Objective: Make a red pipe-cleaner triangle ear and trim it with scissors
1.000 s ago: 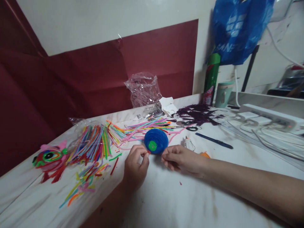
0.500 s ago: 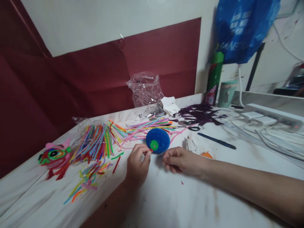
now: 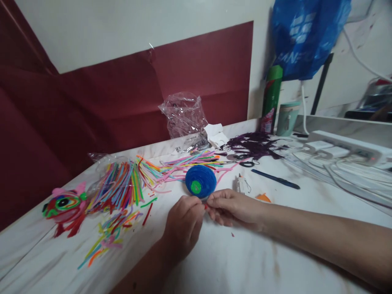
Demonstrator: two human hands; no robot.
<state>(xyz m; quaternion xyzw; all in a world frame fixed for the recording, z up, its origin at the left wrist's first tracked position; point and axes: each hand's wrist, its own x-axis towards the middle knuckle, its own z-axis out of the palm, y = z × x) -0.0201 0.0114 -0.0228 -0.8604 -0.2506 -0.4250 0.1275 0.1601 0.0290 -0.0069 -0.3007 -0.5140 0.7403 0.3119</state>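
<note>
A blue coiled disc with a green centre lies on the white table just beyond both hands. My left hand is closed, its thumb and fingers pinched on a tiny red piece at the fingertips. My right hand meets it from the right, fingers curled and closed; whatever they hold, if anything, is too small to make out. Short cut pipe cleaners are scattered left of the hands, with a dark red strip nearest my left hand.
Bundled pipe cleaners and a colourful creature figure stand at the left. Behind lie purple strands and black-handled scissors. To the right are a white glue gun, a dark blue strip, an orange piece and a power strip.
My left hand has moved right and nearer to me, away from the disc's green centre, bringing the red piece to my right hand's fingertips. The whole view has shifted slightly.
</note>
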